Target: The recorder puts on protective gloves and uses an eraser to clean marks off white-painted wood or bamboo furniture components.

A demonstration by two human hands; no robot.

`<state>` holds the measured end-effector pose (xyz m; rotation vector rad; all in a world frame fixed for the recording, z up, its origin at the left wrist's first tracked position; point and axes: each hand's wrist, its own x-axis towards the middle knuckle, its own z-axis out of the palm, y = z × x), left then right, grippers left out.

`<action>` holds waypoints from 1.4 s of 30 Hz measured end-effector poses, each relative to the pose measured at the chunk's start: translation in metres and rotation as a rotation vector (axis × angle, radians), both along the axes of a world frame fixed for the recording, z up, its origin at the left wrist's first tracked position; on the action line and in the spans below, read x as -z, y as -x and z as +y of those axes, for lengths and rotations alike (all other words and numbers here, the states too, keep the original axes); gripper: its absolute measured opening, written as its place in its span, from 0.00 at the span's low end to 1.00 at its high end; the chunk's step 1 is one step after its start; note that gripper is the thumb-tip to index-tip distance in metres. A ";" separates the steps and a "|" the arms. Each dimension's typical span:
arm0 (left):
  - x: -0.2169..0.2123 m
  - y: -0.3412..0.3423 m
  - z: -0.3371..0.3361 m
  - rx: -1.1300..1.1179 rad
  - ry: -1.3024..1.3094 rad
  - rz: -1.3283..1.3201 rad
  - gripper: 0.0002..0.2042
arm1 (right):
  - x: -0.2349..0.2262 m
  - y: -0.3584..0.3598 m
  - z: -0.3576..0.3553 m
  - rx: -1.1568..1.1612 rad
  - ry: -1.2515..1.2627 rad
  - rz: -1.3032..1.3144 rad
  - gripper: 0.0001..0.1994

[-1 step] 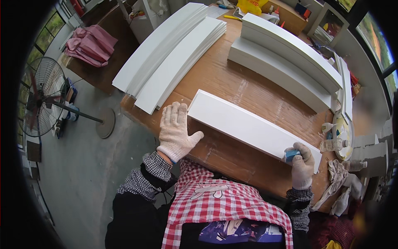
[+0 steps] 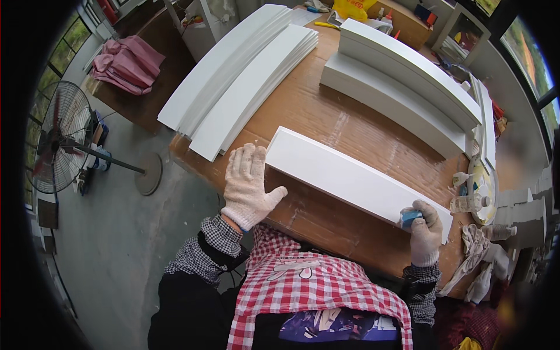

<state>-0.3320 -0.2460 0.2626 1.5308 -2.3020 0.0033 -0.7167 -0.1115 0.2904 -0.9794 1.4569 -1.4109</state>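
Long, flat white panel (image 2: 356,184), apparently getting rubbed down

It's lying on the brown, cardboard-topped bench (image 2: 318,111). White-gloved right hand (image 2: 427,233) is gripping a small blue block (image 2: 409,218) at its right end, fingers curled. White-gloved left hand (image 2: 248,181) is sitting open by the left end, holding nothing; can't tell if it's touching. Next stroke's probably calling for a steady panel.

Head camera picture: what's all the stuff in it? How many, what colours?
Table: one, brown, middle
Board: one, white, table front
Block: one, blue, board's right end
Curved stacks: two, white, table left
Thick pieces: at least two, white, table right
Fan: one, dark, left
Cloth: one, pink, upper left
Bag: one, yellow, top
Bottles: at least two, clear, right
Rest: too small to tell
Apron: one, red-and-white, bottom
Left hand: one, whitish-gloved, beside board
Right hand: one, whitish-gloved, holding block
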 end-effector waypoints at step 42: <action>-0.058 -0.015 -0.129 -0.535 -0.142 -0.364 0.38 | 0.012 -0.021 -0.054 -0.127 0.143 -0.214 0.16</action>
